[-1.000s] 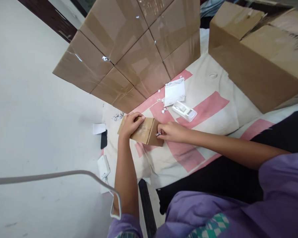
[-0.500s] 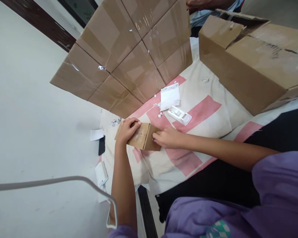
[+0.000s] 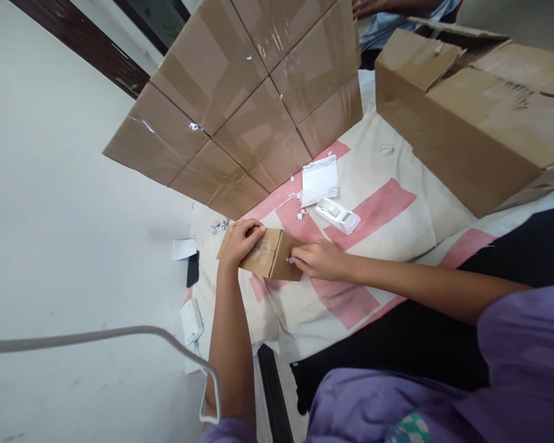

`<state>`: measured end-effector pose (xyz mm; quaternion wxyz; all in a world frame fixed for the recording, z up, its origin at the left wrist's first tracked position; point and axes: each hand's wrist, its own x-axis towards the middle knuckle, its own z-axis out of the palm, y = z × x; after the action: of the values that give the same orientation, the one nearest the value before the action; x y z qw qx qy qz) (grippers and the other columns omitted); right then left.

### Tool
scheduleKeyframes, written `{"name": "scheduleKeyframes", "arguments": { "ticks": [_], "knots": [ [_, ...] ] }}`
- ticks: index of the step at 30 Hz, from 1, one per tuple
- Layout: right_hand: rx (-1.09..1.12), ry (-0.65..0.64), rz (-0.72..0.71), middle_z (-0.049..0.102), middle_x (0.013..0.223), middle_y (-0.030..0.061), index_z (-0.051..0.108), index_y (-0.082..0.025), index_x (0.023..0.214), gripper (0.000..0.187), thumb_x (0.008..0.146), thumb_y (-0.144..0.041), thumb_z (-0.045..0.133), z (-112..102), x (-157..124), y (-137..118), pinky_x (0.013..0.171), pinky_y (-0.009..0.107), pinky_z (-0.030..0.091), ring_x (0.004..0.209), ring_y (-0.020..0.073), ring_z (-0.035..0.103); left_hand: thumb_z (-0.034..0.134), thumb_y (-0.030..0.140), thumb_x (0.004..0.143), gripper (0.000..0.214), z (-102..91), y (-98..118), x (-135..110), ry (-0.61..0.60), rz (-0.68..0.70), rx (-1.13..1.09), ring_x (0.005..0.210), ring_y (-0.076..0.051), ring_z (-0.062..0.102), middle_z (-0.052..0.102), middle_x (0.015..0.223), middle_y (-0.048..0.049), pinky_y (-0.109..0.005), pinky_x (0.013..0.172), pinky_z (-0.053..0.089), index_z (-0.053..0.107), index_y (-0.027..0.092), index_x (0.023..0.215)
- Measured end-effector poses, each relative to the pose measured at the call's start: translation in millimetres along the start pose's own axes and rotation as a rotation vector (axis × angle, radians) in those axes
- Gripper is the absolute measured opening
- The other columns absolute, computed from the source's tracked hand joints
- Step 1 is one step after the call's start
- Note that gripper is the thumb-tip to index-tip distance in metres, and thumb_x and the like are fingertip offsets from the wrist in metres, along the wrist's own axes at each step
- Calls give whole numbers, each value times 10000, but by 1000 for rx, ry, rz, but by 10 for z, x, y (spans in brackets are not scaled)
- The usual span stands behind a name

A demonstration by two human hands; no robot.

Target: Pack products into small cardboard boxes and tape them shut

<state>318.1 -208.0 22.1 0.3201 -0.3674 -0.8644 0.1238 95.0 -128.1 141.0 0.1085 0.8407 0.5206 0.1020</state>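
A small cardboard box lies on the bed in front of me, with a strip of clear tape over its top. My left hand grips the box at its left end, fingers curled over the edge. At the right end face, my right hand pinches a small whitish scrap of tape that touches the cardboard. Beyond the box, a white tape dispenser rests beside a white sheet of paper. Small torn paper bits lie near them.
A stack of taped cardboard boxes rises behind, near the wall. On the right stands a large carton. Another person's arm shows at the top. A dark phone and a white device lie at left; a white cable crosses the lower left.
My right hand has drawn slightly away from the box's end face, and the whitish scrap now shows at its fingertips. My left hand keeps its hold. The view has shifted a little.
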Motion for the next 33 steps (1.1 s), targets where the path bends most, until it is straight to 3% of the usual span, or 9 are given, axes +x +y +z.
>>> {"name": "scheduleKeyframes", "arguments": {
  "ticks": [7, 16, 20, 23, 25, 27, 30, 31, 33],
  "knots": [
    [-24, 13, -61, 748, 915, 68, 655, -166, 989, 314, 1084, -318, 397, 1, 20, 4, 593, 314, 251, 717, 165, 637, 507, 465, 930, 297, -4, 29, -7, -2, -8, 1, 916, -219, 657, 752, 951, -26, -351, 946, 472, 677, 235, 847],
    [87, -123, 361, 738, 809, 76, 659, -179, 923, 461, 903, -640, 668, -118, 159, 78, 564, 292, 268, 685, 217, 649, 497, 466, 926, 298, -2, 34, -2, -14, -27, 21, 929, -228, 652, 751, 949, -29, -373, 957, 452, 674, 239, 850],
    [175, -43, 269, 700, 754, 44, 640, -189, 845, 357, 1003, -506, 589, -220, 103, 133, 609, 286, 340, 679, 190, 629, 481, 466, 929, 303, -19, 74, -12, -26, -38, 39, 953, -233, 652, 756, 965, -32, -374, 960, 446, 669, 240, 855],
    [237, 134, 127, 714, 936, 92, 652, -184, 986, 373, 980, -551, 590, -258, 86, 90, 772, 338, 467, 873, 240, 664, 486, 471, 930, 306, -36, 103, -12, -27, -30, 37, 954, -235, 657, 757, 971, -30, -379, 964, 438, 676, 241, 864],
    [260, 212, 76, 643, 1248, 184, 586, -159, 1264, 665, 838, -653, 719, -227, 121, -20, 975, 447, 480, 1171, 334, 604, 501, 473, 923, 300, -38, 115, -5, -18, -16, 23, 940, -238, 662, 759, 959, -29, -387, 972, 433, 684, 243, 861],
    [267, 196, 93, 428, 1501, 255, 357, -149, 1526, 1121, 666, -680, 842, -142, 179, -169, 1122, 552, 399, 1403, 415, 415, 509, 476, 919, 300, -26, 119, -2, 2, 5, -6, 919, -240, 666, 760, 929, -29, -392, 975, 432, 686, 245, 844],
    [312, 153, 197, 325, 1532, 225, 196, -220, 1615, 1261, 619, -536, 901, 11, 232, -354, 1143, 543, 409, 1428, 403, 376, 535, 488, 903, 287, -4, 108, -30, 22, 51, -65, 892, -238, 668, 758, 906, -31, -387, 955, 450, 682, 249, 840],
    [338, 157, 220, 346, 1499, 197, 259, -247, 1596, 1190, 622, -487, 900, 41, 220, -389, 1128, 508, 437, 1391, 376, 423, 545, 489, 893, 278, -4, 95, -54, 74, 74, -95, 902, -240, 666, 755, 919, -36, -384, 948, 461, 678, 248, 854],
    [379, 204, 255, 403, 1413, 147, 431, -277, 1497, 1018, 606, -431, 899, 31, 128, -424, 1093, 453, 480, 1300, 328, 507, 510, 472, 897, 281, -20, 44, -117, 458, 76, -213, 909, -241, 658, 729, 914, -52, -386, 918, 489, 648, 232, 855]
  ]
}}
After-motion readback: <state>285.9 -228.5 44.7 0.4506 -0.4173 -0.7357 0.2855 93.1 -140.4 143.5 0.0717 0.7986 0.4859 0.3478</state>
